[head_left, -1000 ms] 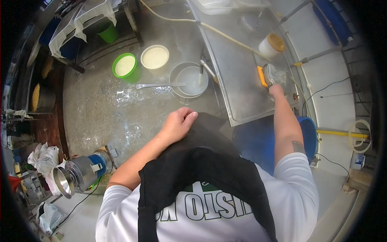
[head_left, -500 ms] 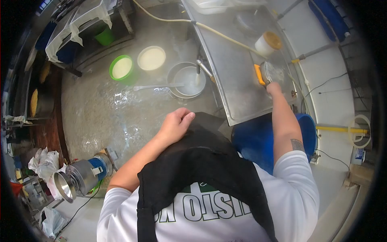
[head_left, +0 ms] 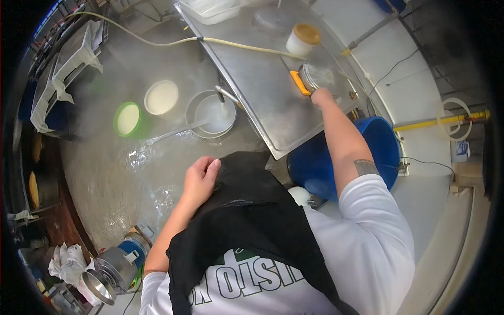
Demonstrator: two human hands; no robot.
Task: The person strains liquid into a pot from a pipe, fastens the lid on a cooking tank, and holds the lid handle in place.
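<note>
The right hand (head_left: 322, 98) is touching the orange-handled tool (head_left: 300, 83) on the metal table (head_left: 252, 79), at right; its fingers are hiding, so I cannot tell their grip. A lidded tub (head_left: 303, 40) is standing farther. The left hand (head_left: 201, 179) is curling its fingers narrow beside the black apron (head_left: 244, 184).

Right hand (head_left: 322, 98), 2 o'clock: at the orange-handled item (head_left: 300, 84) on the metal table (head_left: 252, 89); exact grip obscured. Left hand (head_left: 200, 182), 8 o'clock: fingers curled at the black apron (head_left: 239, 181) — hold on the cloth not determinable. The metal pot (head_left: 211, 114) stood between 10 and 11 o'clock, a long handle across its rim. The green bucket (head_left: 127, 118) and white bucket (head_left: 161, 97) stood near 10 — pale contents in both.
</note>
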